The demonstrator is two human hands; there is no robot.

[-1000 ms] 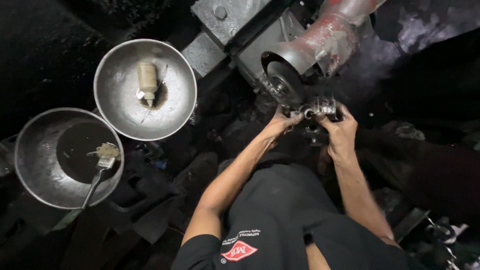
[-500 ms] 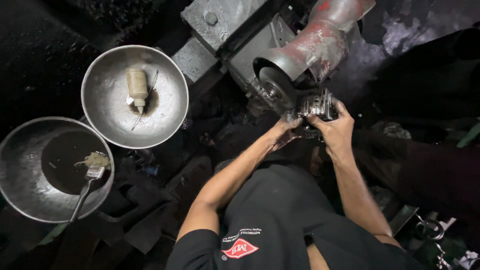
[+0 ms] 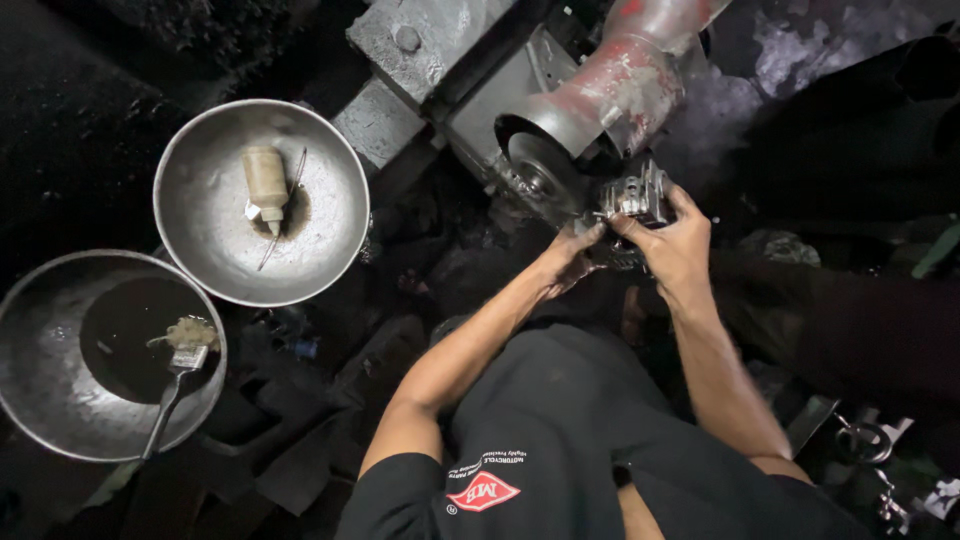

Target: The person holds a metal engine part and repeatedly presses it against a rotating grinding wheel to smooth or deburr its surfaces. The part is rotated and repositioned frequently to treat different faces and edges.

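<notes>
Both arms reach fwd & up from the torso, converging near frame centre-right. Left arm: bare, elbow bent, forearm angled diagonally up-right; left hand [image 3: 568, 258] palm down, wrist slightly flexed, fingers [image 3: 592, 234] curled in a grip, thumb side toward the other hand. Right arm: bare forearm runs nearly straight up from lower right; right hand [image 3: 672, 245] back of hand to camera, fingers wrapped & closed, thumb pointing left. Hands just beside each other, fingertips nearly touching. Short black sleeves at the shoulders.
</notes>
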